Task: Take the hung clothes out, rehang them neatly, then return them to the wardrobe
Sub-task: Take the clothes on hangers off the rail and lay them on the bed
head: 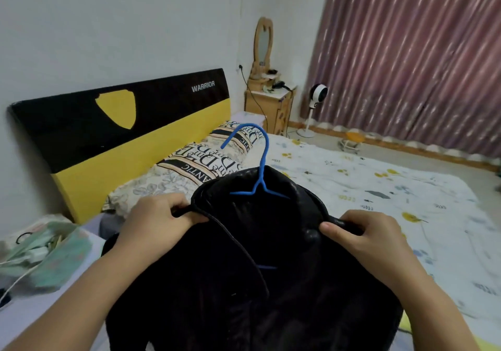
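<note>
A black jacket (244, 283) lies spread on the bed in front of me, collar toward the headboard. A blue hanger (261, 166) sits inside its neck, hook sticking up over the pillow, with a short piece of its lower bar showing deeper in the jacket. My left hand (157, 217) grips the left edge of the collar with curled fingers. On the other side my right hand (366, 235) pinches the right edge of the collar. The wardrobe is out of view.
The bed (379, 188) has a white flowered sheet, a patterned pillow (195, 166) and a black-and-yellow headboard (108, 122). Green fabric with a white cable (46, 253) lies at the left. A wooden nightstand (268, 103), a standing fan (315, 101) and pink curtains (406, 60) stand beyond.
</note>
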The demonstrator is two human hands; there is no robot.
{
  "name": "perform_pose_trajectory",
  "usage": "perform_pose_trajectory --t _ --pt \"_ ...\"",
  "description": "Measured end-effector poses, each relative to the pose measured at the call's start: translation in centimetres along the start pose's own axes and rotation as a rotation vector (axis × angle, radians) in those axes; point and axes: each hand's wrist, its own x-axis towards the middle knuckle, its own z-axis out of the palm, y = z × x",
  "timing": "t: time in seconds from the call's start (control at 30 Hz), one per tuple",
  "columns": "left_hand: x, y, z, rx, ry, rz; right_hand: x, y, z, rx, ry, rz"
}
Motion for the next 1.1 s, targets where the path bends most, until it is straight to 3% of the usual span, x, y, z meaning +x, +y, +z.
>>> perform_pose_trajectory --t 0.63,1.1 --pt "24.7 2.1 15.0 -0.032 -0.246 0.151 17.6 9.8 2.9 -0.003 0.171 0.325" --pt "38.6 0.2 29.8 0.065 -0.241 0.092 33.2 20.1 7.8 -0.096 0.089 0.429"
